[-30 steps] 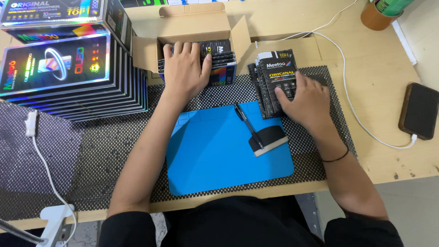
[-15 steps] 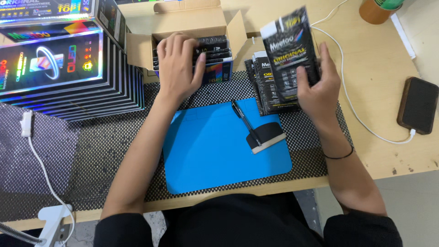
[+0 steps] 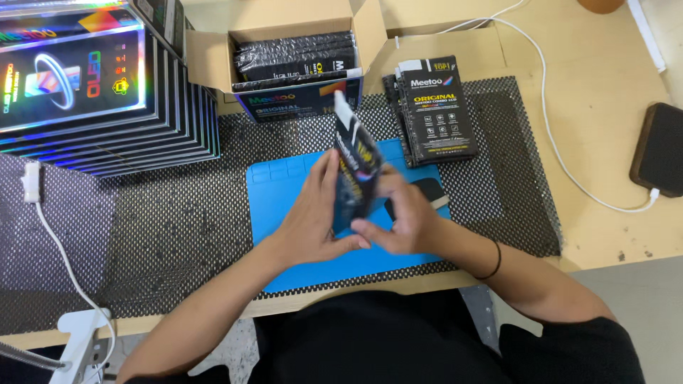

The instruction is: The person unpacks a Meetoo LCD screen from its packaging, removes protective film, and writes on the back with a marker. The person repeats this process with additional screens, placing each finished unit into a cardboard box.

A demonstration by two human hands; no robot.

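Both the left hand and the right hand pinch a black pouch upright between them above the blue mat, and a loose edge-grip could let it slip down.

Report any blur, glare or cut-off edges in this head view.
Head view: the black pouch held between left hand and right hand is motion-blurred; rainbow glare streaks the holographic boxes; the dark phone is cropped at the right edge.

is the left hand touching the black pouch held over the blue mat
Touching. The head view shows the left hand pressed against the black pouch, fingers along its edge.
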